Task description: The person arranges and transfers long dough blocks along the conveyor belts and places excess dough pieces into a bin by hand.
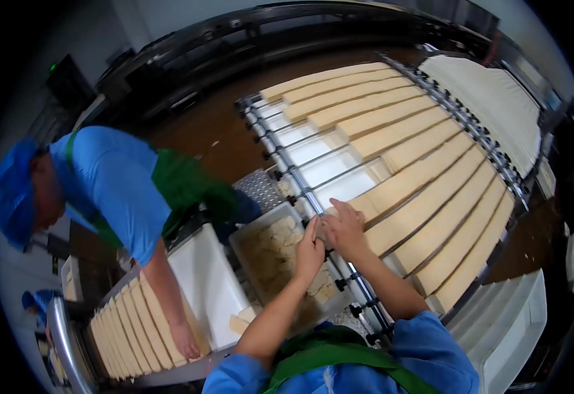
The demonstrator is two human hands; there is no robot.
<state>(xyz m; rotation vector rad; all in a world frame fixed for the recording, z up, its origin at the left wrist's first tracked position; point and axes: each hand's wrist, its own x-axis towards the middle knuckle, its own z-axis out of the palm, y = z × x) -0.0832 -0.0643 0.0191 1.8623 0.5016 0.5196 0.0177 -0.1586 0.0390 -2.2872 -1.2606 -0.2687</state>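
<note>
My right hand (pixel 345 230) is over the near end of a long pale yellow strip (pixel 392 190), which looks like sponge cake or dough. Its fingers are apart and touch the strip's end. Close against it, my left hand (pixel 309 253) is above the metal rail (pixel 300 180), fingers stretched upward and nothing visible in them. Several such strips lie side by side on the white conveyor belt (pixel 320 154), parted by thin metal guide rods. Below my hands stands a white bin (pixel 238 246) of broken pale pieces (pixel 277 246), partly hidden by my left forearm.
To the left, a co-worker (pixel 113 177) in blue and green bends over more strips (pixel 132 322) on a second conveyor with a white board (pixel 205 282). White trays (pixel 507 322) are stacked at lower right. A roller bar with black clamps (pixel 461 118) crosses the conveyor's far side.
</note>
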